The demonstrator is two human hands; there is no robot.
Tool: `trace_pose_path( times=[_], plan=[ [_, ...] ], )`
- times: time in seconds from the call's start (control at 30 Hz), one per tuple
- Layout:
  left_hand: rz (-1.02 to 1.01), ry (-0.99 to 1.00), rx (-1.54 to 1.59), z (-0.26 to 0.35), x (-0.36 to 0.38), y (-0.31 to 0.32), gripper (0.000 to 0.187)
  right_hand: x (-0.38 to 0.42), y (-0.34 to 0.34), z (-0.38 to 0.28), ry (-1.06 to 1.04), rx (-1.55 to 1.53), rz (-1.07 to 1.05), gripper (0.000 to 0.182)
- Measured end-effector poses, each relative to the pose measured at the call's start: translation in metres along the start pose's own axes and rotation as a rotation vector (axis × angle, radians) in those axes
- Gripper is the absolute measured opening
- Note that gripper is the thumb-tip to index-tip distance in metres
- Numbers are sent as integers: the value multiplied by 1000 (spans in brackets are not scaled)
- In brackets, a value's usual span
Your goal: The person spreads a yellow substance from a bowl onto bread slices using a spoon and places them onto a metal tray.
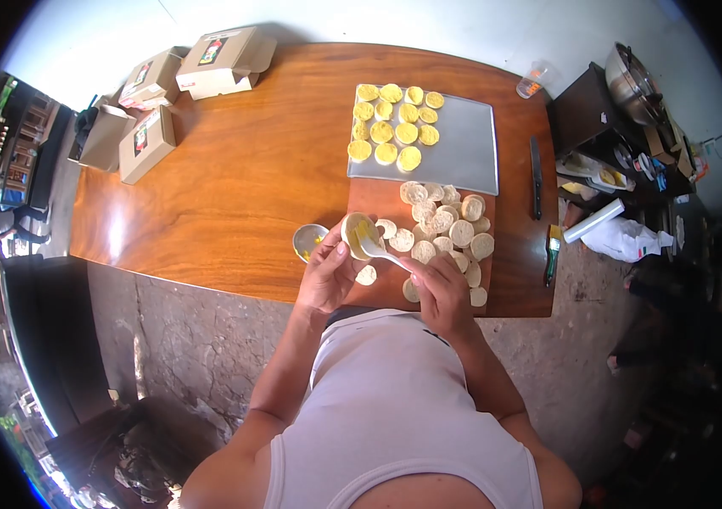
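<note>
My left hand [327, 273] holds up a round slice of bread [352, 232] with some yellow spread on its face. In my right hand [439, 290] is a white plastic spoon [388, 256], its bowl end against the slice. A small bowl [304, 240] with yellow bits in it stands just left of my left hand. Several plain bread rounds [461, 232] lie loosely piled on a reddish-brown board [363, 195] beyond and beside my right hand. Behind the board, a grey metal tray [465, 140] carries rows of yellow-topped rounds [407, 133] on its left part.
Cardboard boxes [217, 64] sit at the table's back left. A knife [536, 178] and a green-handled brush [553, 254] lie near the right edge. A glass [535, 79] stands at the back right. Beyond the edge is a dark shelf [586, 110] with a metal bowl [629, 75].
</note>
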State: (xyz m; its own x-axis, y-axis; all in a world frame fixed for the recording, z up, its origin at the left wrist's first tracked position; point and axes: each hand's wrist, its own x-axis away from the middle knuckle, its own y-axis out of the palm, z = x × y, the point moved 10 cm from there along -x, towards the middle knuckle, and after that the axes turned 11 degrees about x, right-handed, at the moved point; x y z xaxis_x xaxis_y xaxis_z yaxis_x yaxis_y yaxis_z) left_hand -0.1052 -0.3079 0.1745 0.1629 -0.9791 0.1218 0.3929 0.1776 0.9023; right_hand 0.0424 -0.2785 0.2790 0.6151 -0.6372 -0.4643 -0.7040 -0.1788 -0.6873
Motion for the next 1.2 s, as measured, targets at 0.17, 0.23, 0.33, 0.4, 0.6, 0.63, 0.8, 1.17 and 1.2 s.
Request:
trace_pose_path(
  times=[0.17, 0.23, 0.33, 0.4, 0.6, 0.63, 0.8, 1.17, 1.2],
  plan=[
    [-12, -32, 52, 2, 5, -8, 60, 8, -6, 31, 228, -308, -55, 22],
    [-17, -49, 80, 0, 5, -9, 61, 14, -6, 48, 382, -445, -33, 21],
    [-22, -64, 128, -1, 4, -5, 64, 4, -20, 23, 137, -145, 79, 23],
    [-11, -58, 174, -3, 4, -4, 65, 2, -21, 7, 49, -44, 120, 25],
    [-15, -45, 136, -1, 5, 7, 62, 8, -2, -13, -114, 133, 78, 31],
    [-15, -44, 135, 0, 5, 6, 62, 8, 0, -13, -123, 146, 45, 32],
    [-6, -45, 102, -3, 6, 0, 60, 0, -10, -18, -138, 152, -46, 31],
    [-36, -68, 120, 7, 7, 2, 61, -9, -42, -8, -24, 8, -82, 27],
    [-47, -76, 126, 6, 7, 2, 62, -8, -39, -8, -25, 7, -80, 27]
  ],
)
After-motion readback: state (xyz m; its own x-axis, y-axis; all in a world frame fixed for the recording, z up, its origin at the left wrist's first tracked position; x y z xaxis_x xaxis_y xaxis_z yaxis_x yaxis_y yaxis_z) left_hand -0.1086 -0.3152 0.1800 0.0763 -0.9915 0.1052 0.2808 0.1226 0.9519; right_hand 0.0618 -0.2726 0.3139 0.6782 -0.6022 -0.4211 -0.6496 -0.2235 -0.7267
